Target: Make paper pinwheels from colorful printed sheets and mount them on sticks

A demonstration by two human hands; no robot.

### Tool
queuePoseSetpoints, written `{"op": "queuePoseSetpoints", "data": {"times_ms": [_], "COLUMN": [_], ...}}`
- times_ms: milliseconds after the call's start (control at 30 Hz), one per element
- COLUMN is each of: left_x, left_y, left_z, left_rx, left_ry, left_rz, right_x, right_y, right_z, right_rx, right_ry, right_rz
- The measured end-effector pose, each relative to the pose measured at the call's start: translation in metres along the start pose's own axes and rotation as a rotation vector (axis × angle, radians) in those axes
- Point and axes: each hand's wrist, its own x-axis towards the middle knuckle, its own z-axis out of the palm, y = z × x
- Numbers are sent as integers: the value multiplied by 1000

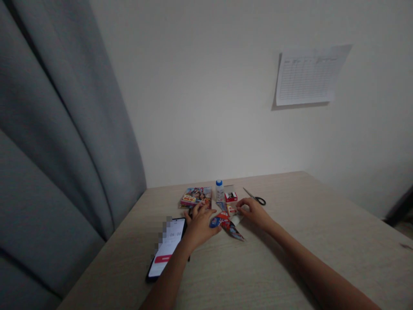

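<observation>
Between my hands lies a folded piece of colourful printed paper (225, 218) with pointed arms, mostly red and blue. My left hand (200, 221) is spread over its left side, fingers apart, with the thumb close to the blue part. My right hand (254, 212) is closed in a pinch at the paper's upper right edge. A small white piece (236, 220) shows just below those fingertips; whether it is part of the folded paper I cannot tell.
Behind the paper stand a blue-capped glue bottle (219, 191) and a small red box (230, 196). Scissors (256, 198) lie right, printed leaflets (196, 196) left. A phone (167, 245) lies beside my left forearm on the table (290, 258). A grey curtain (71, 107) hangs left.
</observation>
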Motion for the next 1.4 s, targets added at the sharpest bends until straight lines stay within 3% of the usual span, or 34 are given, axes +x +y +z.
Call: {"op": "queuePoseSetpoints", "data": {"times_ms": [233, 433, 633, 967, 1400], "left_x": [-4, -8, -9, -5, -6], "left_y": [-5, -12, -16, -30, -34], "left_z": [-1, -16, -33, -24, -24], "left_rx": [99, 53, 89, 293, 311], "left_ry": [-65, -181, -115, 171, 112], "left_rz": [53, 59, -83, -196, -249], "right_x": [2, 0, 1, -1, -1], "right_y": [4, 1, 5, 6, 3], "right_z": [-4, 0, 0, 0, 0], "right_rx": [-218, -421, -366, -302, -310], "right_ry": [-22, -63, -50, -41, 12], "right_rz": [-15, -57, -18, -49, -53]}}
